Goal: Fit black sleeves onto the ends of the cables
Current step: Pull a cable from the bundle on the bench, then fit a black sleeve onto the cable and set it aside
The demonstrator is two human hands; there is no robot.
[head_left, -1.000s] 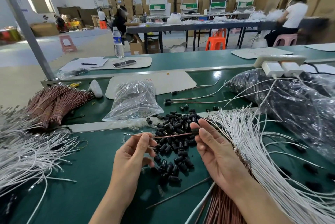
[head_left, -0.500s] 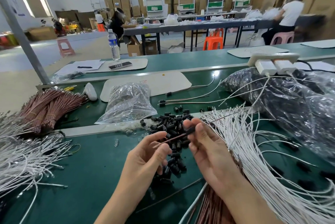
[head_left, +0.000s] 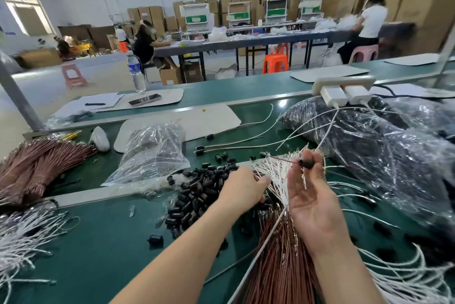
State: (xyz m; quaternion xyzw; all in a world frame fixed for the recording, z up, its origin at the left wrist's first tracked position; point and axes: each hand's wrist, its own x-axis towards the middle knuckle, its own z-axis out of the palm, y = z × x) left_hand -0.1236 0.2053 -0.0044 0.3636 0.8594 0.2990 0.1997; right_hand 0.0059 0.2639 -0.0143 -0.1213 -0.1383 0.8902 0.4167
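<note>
Two hands, right (head_left: 312, 195) pinches sleeve (head_left: 306, 163), left (head_left: 242, 188) over sleeve pile (head_left: 197, 190)

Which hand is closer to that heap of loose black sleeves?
Left. The left hand is at the right edge of the heap of black sleeves; the right hand is held up farther right, pinching a cable with a sleeve on it.
</note>
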